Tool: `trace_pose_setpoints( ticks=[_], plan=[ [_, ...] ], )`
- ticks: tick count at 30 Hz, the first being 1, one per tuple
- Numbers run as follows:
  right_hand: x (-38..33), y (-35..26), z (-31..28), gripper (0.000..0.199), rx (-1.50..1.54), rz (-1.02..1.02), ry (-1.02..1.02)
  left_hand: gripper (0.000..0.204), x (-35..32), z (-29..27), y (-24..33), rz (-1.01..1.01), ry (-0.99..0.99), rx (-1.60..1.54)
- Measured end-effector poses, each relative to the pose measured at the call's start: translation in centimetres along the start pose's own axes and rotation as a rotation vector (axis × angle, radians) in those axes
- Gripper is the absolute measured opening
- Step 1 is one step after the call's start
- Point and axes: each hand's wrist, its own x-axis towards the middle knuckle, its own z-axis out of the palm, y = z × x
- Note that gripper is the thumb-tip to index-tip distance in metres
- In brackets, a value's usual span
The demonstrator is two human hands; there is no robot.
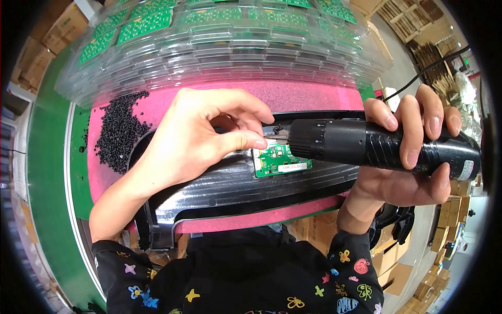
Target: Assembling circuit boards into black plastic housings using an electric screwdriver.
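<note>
My right hand (395,184) is wrapped round a black electric screwdriver (332,141), held nearly level with its bit end pointing left. At that bit end, the thumb and fingers of my left hand (198,131) are pinched together; what lies between them is too small to make out. Just below the bit sits a green circuit board (269,166) with a white connector strip, inside a long black plastic housing (219,196). A few small black screws (277,129) show beside the bit. The screwdriver's front hides part of the board.
A heap of small black screws (119,128) lies on the pink mat (324,97), left of the housing. Behind stand stacked clear plastic trays (225,63) holding green circuit boards (146,23). A black cable (423,73) hangs at the right. Cardboard boxes (449,214) stand beyond.
</note>
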Motion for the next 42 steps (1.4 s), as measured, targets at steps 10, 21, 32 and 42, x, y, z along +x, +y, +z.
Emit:
trace_pose_setpoints(
  ticks=[10, 21, 32, 42],
  plan=[
    [0.0, -0.8, -0.2, 0.039, -0.013, 0.038, -0.047, 0.023, -0.1, 0.3, -0.3, 0.04, -0.01, -0.077],
    [-0.2, -0.8, -0.3, 0.04, 0.039, 0.081, -0.098, 0.018, -0.1, 0.4, 0.0, 0.171, 0.006, -0.018],
    [0.8, -2.0, -3.0, 0.037, -0.414, 0.084, -0.152, 0.016, -0.1, 0.6, -1.4, 0.349, -0.185, 0.518],
    [0.8, -0.2, -3.0, 0.035, -0.556, 0.202, -0.079, 0.028, -0.9, 0.5, -2.1, 0.202, -0.377, 0.697]
  ],
)
